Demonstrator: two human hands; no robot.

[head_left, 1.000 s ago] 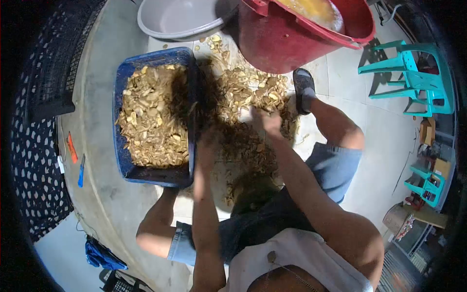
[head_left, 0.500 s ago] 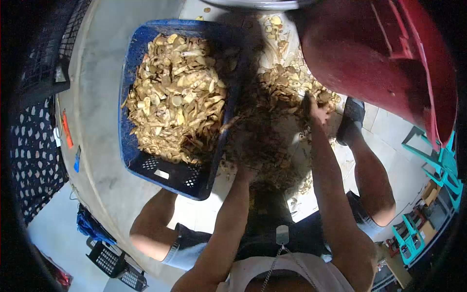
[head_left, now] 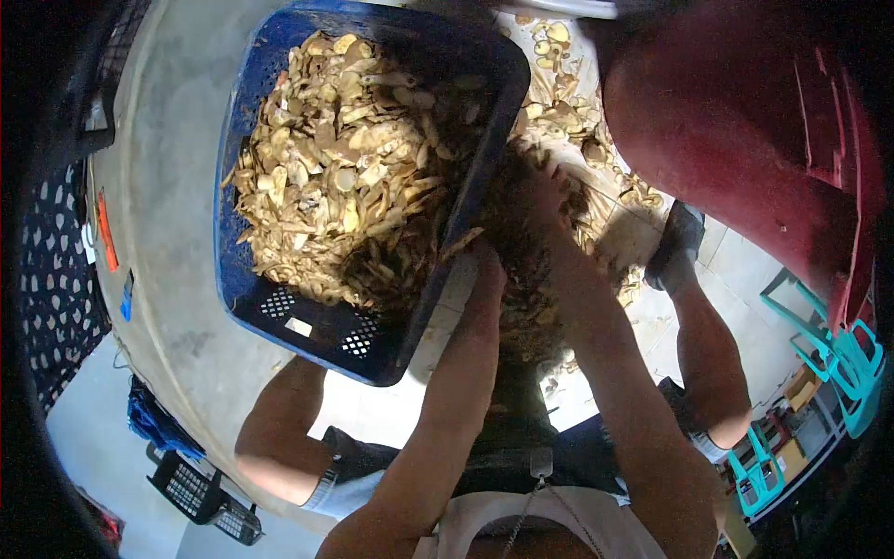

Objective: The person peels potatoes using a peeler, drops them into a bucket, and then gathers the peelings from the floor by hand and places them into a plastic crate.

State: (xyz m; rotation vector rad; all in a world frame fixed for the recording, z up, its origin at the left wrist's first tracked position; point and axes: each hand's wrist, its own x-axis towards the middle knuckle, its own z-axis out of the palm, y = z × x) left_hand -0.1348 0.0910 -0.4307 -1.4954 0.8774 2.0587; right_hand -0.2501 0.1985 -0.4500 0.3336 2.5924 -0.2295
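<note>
A blue crate (head_left: 233,270) holds a heap of brown and yellow peelings (head_left: 345,177). More peelings (head_left: 559,116) lie on the floor to its right, partly in deep shadow. My left hand (head_left: 489,261) is low beside the crate's right wall, at the shaded pile; its fingers are hidden in the dark. My right hand (head_left: 545,191) reaches into the same floor pile, farther forward. It is dim and blurred there, and whether it holds any peelings cannot be made out.
A large red tub (head_left: 726,140) stands at the upper right. My foot in a dark sandal (head_left: 680,244) is beside the pile. Turquoise stools (head_left: 838,363) are at the far right. An orange-handled tool (head_left: 107,233) and a blue one (head_left: 127,296) lie at the left.
My right hand has moved left, toward the crate, from the pile's right side. The view has shifted, so the crate and the red tub appear larger than a second ago.
</note>
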